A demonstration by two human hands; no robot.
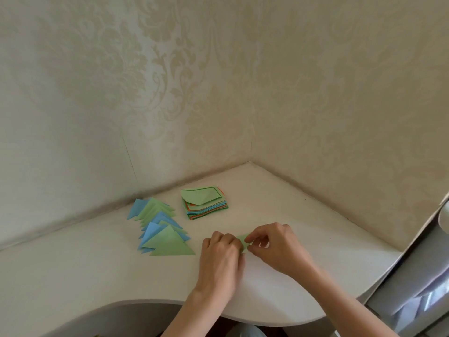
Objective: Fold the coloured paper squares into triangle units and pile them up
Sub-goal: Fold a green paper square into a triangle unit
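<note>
Hugging papered corner walls [218, 93], cream desk [303, 215]

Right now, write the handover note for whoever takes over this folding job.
Left hand and right hand: both pinch one small green paper low over the table, mid-fold.
Done: a spread pile of green and blue triangle units lies to the left of the hands.
Left: the stack of unfolded squares behind the hands, with a partly folded green sheet on top. Finish this unit, add it to the pile, then work through the stack.
</note>
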